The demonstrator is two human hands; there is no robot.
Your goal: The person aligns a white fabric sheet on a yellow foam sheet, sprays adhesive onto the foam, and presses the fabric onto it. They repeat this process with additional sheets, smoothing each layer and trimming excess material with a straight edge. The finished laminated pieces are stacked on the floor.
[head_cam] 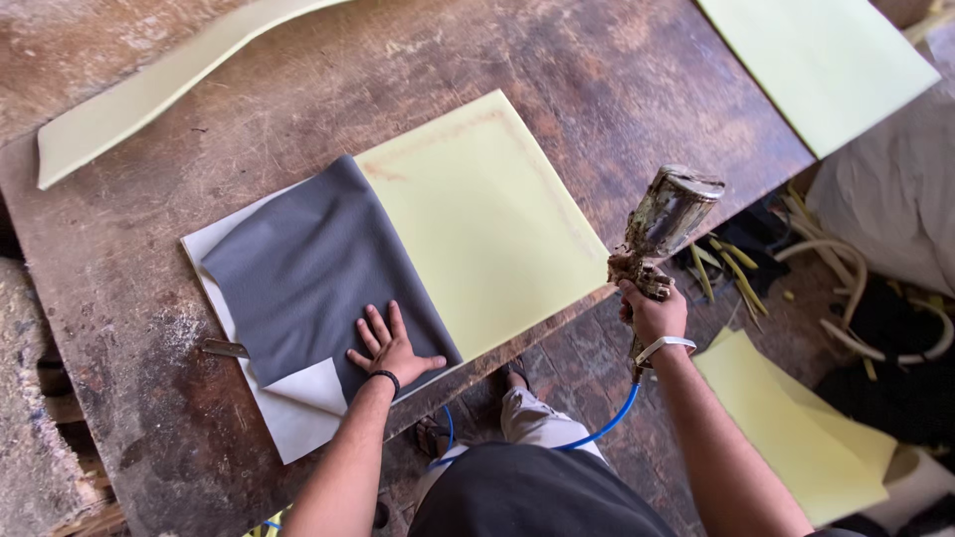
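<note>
- Pressing down at the lower centre of the frame, the left hand (390, 348) is lying flat with fingers spread on the grey fabric (318, 268), gripping nothing and simply pinning the cloth in place.
- Holding off past the table's lower right edge, the right hand (652, 313) is clenching the handle of a glue-crusted spray gun (662, 224), its cup pointing toward the upper right and a blue hose (607, 428) trailing down from it toward the floor.
- The grey fabric is sitting folded back over the left half of a pale yellow foam sheet (487, 219) in the middle of the frame, leaving the right half bare and showing a faint brownish line near its edges.
- A white backing layer (293, 418) is peeking out under the fabric's lower left corner.
- Doing this well is likely meaning keeping the flat palm steady so the fold is not creeping, and keeping the nozzle aimed away from the cloth's face side.
- More foam pieces are lying on the worn wooden table (129, 328) at the upper left and upper right, and on the floor at lower right.
</note>
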